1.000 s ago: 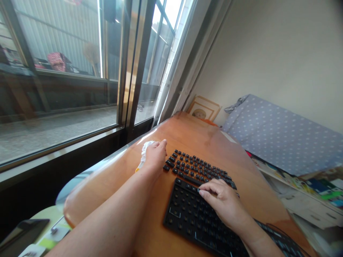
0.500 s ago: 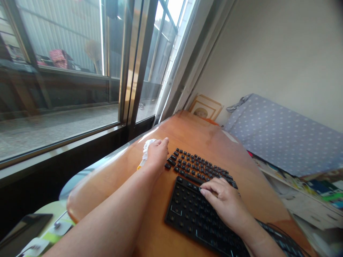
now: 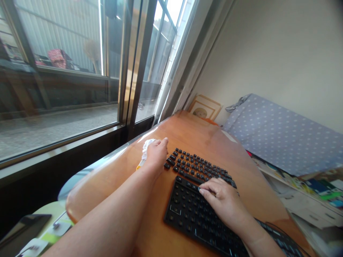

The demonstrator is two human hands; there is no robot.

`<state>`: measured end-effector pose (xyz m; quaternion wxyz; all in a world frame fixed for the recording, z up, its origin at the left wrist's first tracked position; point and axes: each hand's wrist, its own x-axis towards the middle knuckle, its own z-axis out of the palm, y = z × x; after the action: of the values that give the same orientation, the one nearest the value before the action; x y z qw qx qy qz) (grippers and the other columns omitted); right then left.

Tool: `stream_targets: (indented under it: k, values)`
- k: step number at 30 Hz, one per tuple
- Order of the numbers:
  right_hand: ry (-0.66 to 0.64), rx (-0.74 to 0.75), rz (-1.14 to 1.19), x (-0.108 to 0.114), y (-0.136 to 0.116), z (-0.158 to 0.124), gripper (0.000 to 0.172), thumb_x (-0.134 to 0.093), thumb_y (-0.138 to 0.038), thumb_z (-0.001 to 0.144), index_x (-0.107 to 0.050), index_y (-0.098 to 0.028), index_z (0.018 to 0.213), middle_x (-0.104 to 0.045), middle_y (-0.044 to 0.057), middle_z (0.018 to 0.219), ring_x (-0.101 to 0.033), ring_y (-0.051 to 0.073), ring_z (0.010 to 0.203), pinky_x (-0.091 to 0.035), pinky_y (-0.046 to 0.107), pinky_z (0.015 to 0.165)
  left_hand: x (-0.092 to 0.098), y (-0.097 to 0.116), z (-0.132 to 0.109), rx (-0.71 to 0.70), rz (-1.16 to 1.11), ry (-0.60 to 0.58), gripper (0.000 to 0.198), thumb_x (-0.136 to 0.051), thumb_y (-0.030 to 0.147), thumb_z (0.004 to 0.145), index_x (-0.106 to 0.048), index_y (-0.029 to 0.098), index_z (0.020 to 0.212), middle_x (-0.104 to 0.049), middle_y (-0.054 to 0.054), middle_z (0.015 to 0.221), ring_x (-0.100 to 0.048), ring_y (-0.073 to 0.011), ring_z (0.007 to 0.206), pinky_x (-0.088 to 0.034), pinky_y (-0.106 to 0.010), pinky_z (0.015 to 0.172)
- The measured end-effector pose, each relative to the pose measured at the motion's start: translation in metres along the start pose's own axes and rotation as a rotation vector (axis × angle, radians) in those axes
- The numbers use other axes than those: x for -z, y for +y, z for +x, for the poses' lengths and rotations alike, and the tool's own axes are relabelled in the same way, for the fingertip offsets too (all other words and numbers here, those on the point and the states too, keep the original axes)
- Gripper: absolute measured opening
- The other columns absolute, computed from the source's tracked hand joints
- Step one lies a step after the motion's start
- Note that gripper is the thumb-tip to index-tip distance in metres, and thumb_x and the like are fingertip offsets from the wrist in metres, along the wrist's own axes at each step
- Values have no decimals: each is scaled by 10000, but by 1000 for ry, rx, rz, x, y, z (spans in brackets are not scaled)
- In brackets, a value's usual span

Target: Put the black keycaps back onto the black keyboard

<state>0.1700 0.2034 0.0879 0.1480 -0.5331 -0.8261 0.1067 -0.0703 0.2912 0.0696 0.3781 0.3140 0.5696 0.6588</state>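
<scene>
A black keyboard (image 3: 187, 214) lies on the table at the lower middle, with most of its switches bare and a few keycaps seated along its far left edge. My right hand (image 3: 223, 200) rests over that edge, thumb and forefinger pinched on a small black keycap (image 3: 200, 187) there. Loose black keycaps (image 3: 194, 162) stand in rows just beyond the keyboard. To their left, my left hand (image 3: 158, 153) is closed; whatever its fingers hold, if anything, is hidden. A white knitted glove (image 3: 145, 150) with a yellow edge lies against its far side.
The wooden table (image 3: 171, 130) has a clear covering. A second keyboard (image 3: 281, 237) with a cable sits at lower right. At lower left are a dark tablet-like device (image 3: 24, 228) and white plugs (image 3: 60, 226). Windows line the left; a framed picture (image 3: 202, 109) leans at the back.
Both hands keep nearly the same places and grips. The whole view has shifted very slightly.
</scene>
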Motion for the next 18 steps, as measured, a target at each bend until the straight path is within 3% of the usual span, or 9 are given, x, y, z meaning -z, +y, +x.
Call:
stream_targets:
  k: [18]
  values:
    - [6, 62, -100, 1, -9, -2, 196, -576, -227, 989, -745, -243, 891, -683, 14, 884, -573, 205, 909, -430, 345, 843, -1, 3, -4, 7, 14, 3, 398, -587, 450, 810, -419, 227, 527, -392, 52, 429, -320, -89, 401, -235, -249, 430]
